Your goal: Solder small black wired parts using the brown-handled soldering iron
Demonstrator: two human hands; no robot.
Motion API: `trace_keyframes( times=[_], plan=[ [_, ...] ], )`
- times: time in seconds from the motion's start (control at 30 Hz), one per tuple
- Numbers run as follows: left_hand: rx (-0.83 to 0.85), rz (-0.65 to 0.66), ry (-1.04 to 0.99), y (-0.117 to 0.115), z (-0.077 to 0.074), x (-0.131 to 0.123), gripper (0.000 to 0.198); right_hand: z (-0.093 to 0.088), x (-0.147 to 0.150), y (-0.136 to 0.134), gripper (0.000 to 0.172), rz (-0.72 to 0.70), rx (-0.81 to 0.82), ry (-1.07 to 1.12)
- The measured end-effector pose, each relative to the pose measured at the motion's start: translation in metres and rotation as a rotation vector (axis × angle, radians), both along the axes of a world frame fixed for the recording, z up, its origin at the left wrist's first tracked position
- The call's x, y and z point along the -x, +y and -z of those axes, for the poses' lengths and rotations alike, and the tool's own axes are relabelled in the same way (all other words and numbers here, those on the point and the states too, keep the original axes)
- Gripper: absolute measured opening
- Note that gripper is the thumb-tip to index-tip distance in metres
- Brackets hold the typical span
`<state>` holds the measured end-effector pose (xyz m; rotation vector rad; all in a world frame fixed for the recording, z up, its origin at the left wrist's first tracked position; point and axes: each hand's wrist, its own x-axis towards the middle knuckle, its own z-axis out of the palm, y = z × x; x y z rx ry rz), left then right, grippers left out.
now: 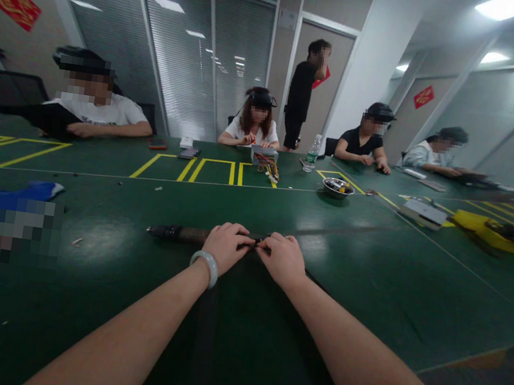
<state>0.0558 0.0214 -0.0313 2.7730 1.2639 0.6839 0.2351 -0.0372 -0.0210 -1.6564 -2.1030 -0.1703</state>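
Note:
A dark electric screwdriver point(179, 233) lies on the green table in front of me, its narrow tip pointing left. My left hand point(224, 246) is closed round its rear end and wears a pale bangle point(206, 266). My right hand point(282, 258) meets it there, thumb and fingers pinched on the small black cable end at the back of the screwdriver. From under the right hand a black cable point(320, 284) runs off to the right. The fingers cover the joint, so I cannot see whether the cable is plugged in.
A blue package point(37, 192) lies at the left. Farther back are a metal bowl point(337, 191) with small items, a water bottle point(312, 155), a grey box point(265, 155) with coloured wires, and a yellow tray point(490, 232). Several people sit across the table; one person stands.

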Motion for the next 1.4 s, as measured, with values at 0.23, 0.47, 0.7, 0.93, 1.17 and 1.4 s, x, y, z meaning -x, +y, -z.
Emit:
trace_keyframes(
  times=[0.23,0.47,0.7,0.93,1.17,1.4],
  plan=[
    [0.04,-0.033,0.006,-0.001,-0.003,-0.001,0.02,-0.002,0.003,-0.002,0.013,0.03,0.079,0.015],
    [0.011,-0.026,0.002,-0.001,-0.001,-0.001,0.018,0.005,0.006,0.003,0.013,0.002,0.051,0.062],
    [0.013,-0.028,-0.012,-0.004,-0.003,-0.003,0.016,0.008,0.005,0.006,0.009,0.034,0.049,0.132],
    [0.018,-0.031,-0.017,-0.005,-0.004,-0.003,0.012,0.01,0.0,0.008,0.009,0.032,0.069,0.187],
    [0.036,-0.049,-0.002,-0.005,-0.004,-0.004,0.011,0.009,0.001,0.008,0.01,0.047,0.114,0.207],
    [0.013,-0.041,0.014,-0.008,-0.006,-0.005,0.008,0.011,0.006,0.01,0.014,0.058,0.103,0.165]
  ],
)
